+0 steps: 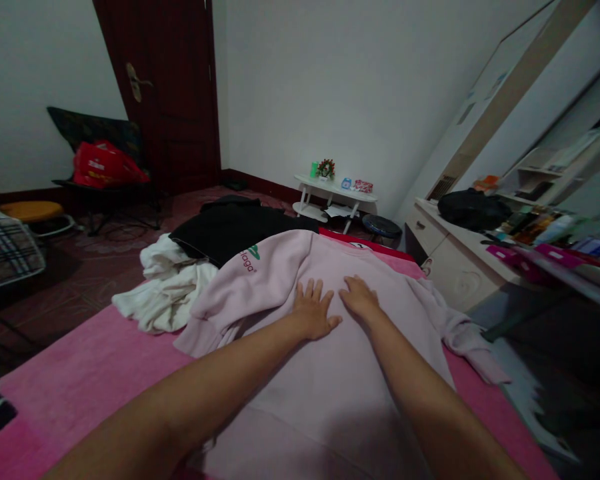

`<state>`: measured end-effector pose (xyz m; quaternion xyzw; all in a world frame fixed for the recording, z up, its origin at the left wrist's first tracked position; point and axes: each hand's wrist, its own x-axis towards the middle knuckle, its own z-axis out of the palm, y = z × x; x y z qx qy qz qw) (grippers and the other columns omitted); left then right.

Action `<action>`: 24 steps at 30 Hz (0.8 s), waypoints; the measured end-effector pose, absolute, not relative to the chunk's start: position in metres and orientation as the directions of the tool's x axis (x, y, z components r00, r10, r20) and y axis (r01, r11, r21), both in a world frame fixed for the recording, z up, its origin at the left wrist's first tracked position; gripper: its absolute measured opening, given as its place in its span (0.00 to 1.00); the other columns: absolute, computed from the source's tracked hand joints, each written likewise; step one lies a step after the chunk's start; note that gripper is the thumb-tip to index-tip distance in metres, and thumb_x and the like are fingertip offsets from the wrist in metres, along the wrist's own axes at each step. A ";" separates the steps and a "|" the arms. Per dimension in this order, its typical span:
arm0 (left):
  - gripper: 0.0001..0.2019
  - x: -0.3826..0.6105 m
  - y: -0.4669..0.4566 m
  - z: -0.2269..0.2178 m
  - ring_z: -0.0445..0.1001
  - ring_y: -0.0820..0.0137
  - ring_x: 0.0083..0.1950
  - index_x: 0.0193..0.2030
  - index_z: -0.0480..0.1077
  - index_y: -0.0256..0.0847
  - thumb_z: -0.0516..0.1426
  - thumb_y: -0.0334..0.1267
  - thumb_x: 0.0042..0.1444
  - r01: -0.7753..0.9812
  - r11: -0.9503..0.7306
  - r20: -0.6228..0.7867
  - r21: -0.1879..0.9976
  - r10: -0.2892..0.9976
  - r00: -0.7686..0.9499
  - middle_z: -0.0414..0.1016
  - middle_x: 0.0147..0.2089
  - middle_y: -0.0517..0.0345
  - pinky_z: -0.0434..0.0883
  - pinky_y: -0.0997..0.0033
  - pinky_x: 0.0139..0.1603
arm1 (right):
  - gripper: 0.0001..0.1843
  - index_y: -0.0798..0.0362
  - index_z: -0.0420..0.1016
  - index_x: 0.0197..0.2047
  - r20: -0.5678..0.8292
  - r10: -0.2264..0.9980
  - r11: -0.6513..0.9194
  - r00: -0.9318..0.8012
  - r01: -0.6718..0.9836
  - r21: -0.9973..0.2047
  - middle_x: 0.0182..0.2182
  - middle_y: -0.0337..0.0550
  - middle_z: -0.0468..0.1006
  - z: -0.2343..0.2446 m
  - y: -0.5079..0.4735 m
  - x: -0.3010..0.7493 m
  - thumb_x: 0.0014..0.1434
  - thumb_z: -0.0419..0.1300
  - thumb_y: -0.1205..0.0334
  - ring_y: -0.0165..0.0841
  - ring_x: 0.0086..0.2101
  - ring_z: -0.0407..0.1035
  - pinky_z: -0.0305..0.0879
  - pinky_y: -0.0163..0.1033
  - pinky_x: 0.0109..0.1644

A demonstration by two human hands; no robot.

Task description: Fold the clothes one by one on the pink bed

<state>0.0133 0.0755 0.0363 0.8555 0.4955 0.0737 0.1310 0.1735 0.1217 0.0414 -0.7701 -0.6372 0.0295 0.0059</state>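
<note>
A pale pink sweatshirt (340, 380) lies spread out on a pink bed cover (90, 380), its neckline at the far end. Green and dark lettering marks its left-hand sleeve, which bends down along the side; the other sleeve stretches out to the right. My left hand (314, 311) rests flat on the chest of the sweatshirt with the fingers spread. Close beside it, my right hand (360, 297) also lies on the fabric, its fingers partly stretched out and holding nothing.
White clothes (167, 290) and black clothes (240, 230) lie heaped at the bed's far left. A white side table (337, 189) stands by the wall, with a dark stool (381, 227) near it. On the right is a cluttered dresser (460, 253). A folding chair holds a red bag (107, 165).
</note>
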 end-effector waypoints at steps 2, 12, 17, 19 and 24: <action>0.41 -0.006 0.059 0.044 0.31 0.48 0.73 0.71 0.43 0.30 0.45 0.58 0.61 0.771 -0.559 -0.069 0.306 0.794 0.604 0.34 0.73 0.37 0.37 0.42 0.69 | 0.28 0.41 0.54 0.67 0.049 0.996 -0.073 0.078 0.992 -0.103 0.69 0.40 0.49 0.030 0.110 0.146 0.66 0.44 0.50 0.40 0.67 0.43 0.44 0.55 0.65; 0.14 -0.161 -0.010 0.096 0.70 0.64 0.57 0.50 0.74 0.47 0.51 0.39 0.61 0.620 -0.609 0.255 0.495 0.783 0.567 0.73 0.56 0.56 0.66 0.66 0.58 | 0.18 0.47 0.75 0.52 0.322 0.946 0.111 0.035 0.899 -0.424 0.60 0.43 0.68 0.008 0.107 0.155 0.60 0.54 0.57 0.39 0.61 0.58 0.48 0.51 0.65; 0.34 -0.202 0.007 0.093 0.66 0.53 0.58 0.64 0.59 0.40 0.59 0.49 0.51 0.932 -0.182 0.328 0.313 0.942 0.074 0.68 0.58 0.45 0.65 0.56 0.56 | 0.13 0.50 0.79 0.40 0.387 0.913 0.212 0.128 0.663 -0.718 0.50 0.45 0.77 0.006 0.110 0.156 0.53 0.57 0.57 0.39 0.53 0.67 0.55 0.46 0.62; 0.32 -0.209 0.015 0.088 0.72 0.54 0.50 0.60 0.64 0.39 0.58 0.52 0.49 0.942 -0.074 0.130 0.328 0.991 0.033 0.74 0.51 0.47 0.68 0.62 0.47 | 0.15 0.52 0.79 0.40 0.393 0.901 0.220 0.181 0.592 -0.775 0.46 0.47 0.79 0.007 0.108 0.157 0.54 0.55 0.55 0.38 0.49 0.71 0.61 0.44 0.58; 0.18 -0.216 0.040 0.114 0.75 0.60 0.37 0.40 0.76 0.39 0.57 0.50 0.49 0.907 -0.069 -0.053 0.415 0.994 0.100 0.78 0.34 0.55 0.67 0.70 0.35 | 0.22 0.56 0.75 0.45 0.374 0.847 0.197 0.377 0.432 -0.880 0.43 0.51 0.80 0.007 0.105 0.165 0.56 0.52 0.51 0.38 0.42 0.75 0.69 0.42 0.49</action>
